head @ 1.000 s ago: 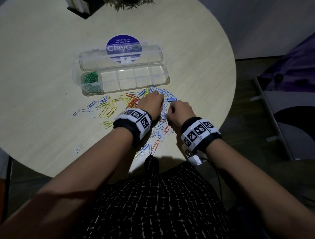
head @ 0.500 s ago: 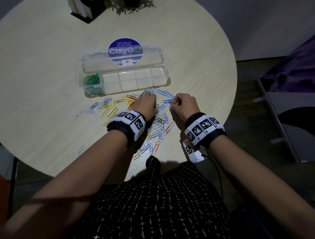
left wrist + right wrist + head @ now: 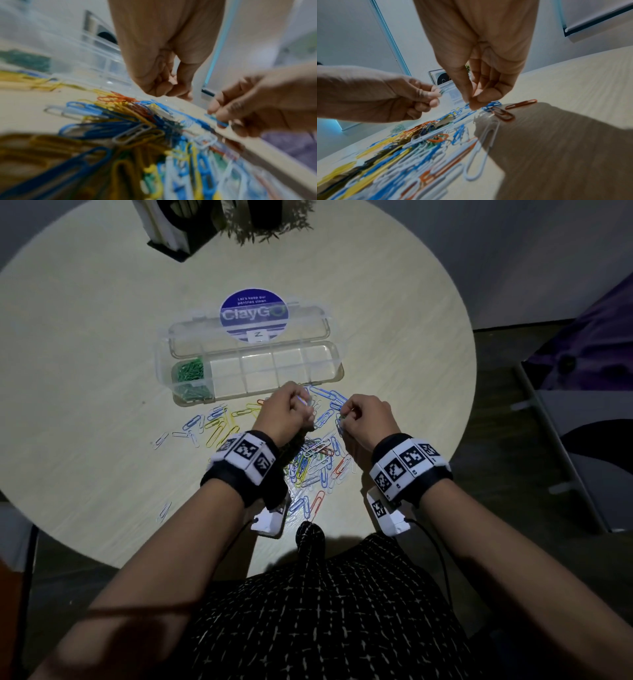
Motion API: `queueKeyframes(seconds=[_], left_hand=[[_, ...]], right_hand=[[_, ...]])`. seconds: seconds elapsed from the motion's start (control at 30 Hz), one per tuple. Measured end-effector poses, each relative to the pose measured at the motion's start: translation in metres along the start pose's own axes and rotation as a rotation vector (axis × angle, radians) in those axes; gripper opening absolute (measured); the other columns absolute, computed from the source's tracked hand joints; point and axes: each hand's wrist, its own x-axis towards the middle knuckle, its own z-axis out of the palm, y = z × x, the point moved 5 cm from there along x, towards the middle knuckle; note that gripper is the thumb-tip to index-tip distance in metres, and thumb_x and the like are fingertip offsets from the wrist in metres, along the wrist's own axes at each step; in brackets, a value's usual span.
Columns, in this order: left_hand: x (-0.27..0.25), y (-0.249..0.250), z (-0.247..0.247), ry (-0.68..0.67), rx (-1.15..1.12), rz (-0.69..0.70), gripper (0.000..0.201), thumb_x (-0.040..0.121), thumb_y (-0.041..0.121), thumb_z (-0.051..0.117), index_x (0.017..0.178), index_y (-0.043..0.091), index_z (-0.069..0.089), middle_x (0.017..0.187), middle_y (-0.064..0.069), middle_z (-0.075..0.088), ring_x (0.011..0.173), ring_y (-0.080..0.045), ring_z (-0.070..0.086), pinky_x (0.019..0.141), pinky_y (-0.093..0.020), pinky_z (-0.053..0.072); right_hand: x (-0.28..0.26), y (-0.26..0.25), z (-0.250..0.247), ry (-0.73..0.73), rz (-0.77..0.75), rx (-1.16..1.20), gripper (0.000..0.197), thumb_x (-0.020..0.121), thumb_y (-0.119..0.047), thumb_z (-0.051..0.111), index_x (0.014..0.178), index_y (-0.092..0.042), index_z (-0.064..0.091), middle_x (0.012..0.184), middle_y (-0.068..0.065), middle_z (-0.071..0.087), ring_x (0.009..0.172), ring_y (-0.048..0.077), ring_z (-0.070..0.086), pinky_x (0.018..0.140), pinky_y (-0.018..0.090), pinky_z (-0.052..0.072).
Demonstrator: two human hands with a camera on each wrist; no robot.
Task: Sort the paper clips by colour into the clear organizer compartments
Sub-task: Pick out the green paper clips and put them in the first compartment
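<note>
Both hands hover over the paper clips (image 3: 318,460) by the organizer (image 3: 337,361); left hand (image 3: 286,414) pinches clips, colour blurry; right hand (image 3: 368,419) pinches probably a blue clip (image 3: 222,123).

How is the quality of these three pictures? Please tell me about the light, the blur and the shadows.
Head view: dim, with light pooled on the table; edges curve from the wide lens. Left wrist view: strongly blurred, sharpest at the left hand. Right wrist view: brighter; near paper clips are soft, and a dark shadow covers the table at right.
</note>
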Motion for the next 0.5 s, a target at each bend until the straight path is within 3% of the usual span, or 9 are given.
queueKeyframes(seconds=[0.07,0.1,0.17,0.23,0.37,0.43,0.5], left_hand=[[-0.002,-0.003,-0.006,-0.015,-0.191,-0.027,0.034,0.09,-0.016,0.04,0.1,0.014,0.053,0.065,-0.005,0.05,0.043,0.003,0.055,0.051,-0.011,0.049],[-0.003,-0.005,-0.007,-0.013,-0.258,-0.044,0.038,0.089,-0.019,0.036,0.098,0.013,0.055,0.065,-0.005,0.051,0.044,0.001,0.053,0.051,-0.014,0.047],[-0.005,-0.009,-0.01,0.032,-0.433,-0.137,0.043,0.088,-0.021,0.027,0.082,0.01,0.057,0.058,-0.002,0.051,0.043,-0.004,0.05,0.05,-0.017,0.041],[-0.01,-0.014,-0.011,0.084,-0.67,-0.28,0.04,0.084,-0.017,0.022,0.07,0.008,0.051,0.05,0.0,0.048,0.046,-0.009,0.043,0.051,-0.018,0.038],[-0.023,-0.017,-0.009,0.039,-1.148,-0.477,0.017,0.077,0.009,0.034,0.071,0.004,0.049,0.063,-0.009,0.048,0.057,-0.016,0.04,0.054,-0.022,0.04],[-0.024,-0.019,-0.008,0.009,-1.217,-0.506,0.037,0.092,0.027,0.03,0.077,0.002,0.053,0.06,-0.01,0.056,0.062,-0.017,0.048,0.054,-0.021,0.047],[-0.023,-0.02,-0.005,-0.021,-1.221,-0.541,0.048,0.098,0.037,0.027,0.077,0.003,0.054,0.053,-0.01,0.059,0.062,-0.017,0.052,0.052,-0.018,0.051]], right_hand=[[0.0,-0.003,0.0,0.018,-0.021,0.036,0.013,0.08,-0.003,0.058,0.08,-0.013,0.066,0.068,0.007,0.057,0.094,0.029,0.059,0.09,0.035,0.05],[-0.001,-0.007,-0.002,0.034,-0.036,0.065,0.016,0.079,-0.003,0.06,0.073,-0.017,0.063,0.063,0.004,0.055,0.09,0.027,0.059,0.089,0.038,0.051],[-0.004,-0.02,-0.005,0.07,-0.085,0.135,0.016,0.079,-0.003,0.064,0.071,-0.017,0.065,0.06,0.002,0.057,0.083,0.026,0.06,0.088,0.033,0.052],[-0.01,-0.042,-0.01,0.084,-0.19,0.167,0.006,0.079,-0.003,0.066,0.082,-0.006,0.071,0.068,0.007,0.063,0.077,0.02,0.058,0.085,0.025,0.046],[-0.02,-0.08,-0.013,0.04,-0.344,0.203,0.01,0.078,-0.001,0.066,0.086,0.0,0.072,0.065,-0.003,0.058,0.063,0.008,0.052,0.074,0.016,0.044],[-0.023,-0.088,-0.008,-0.002,-0.361,0.231,0.009,0.077,-0.002,0.068,0.086,-0.001,0.072,0.068,-0.002,0.059,0.07,0.01,0.056,0.077,0.021,0.046],[-0.021,-0.086,-0.004,-0.021,-0.355,0.255,0.009,0.078,-0.003,0.069,0.086,-0.001,0.072,0.067,-0.002,0.061,0.063,-0.002,0.057,0.069,0.012,0.045]])
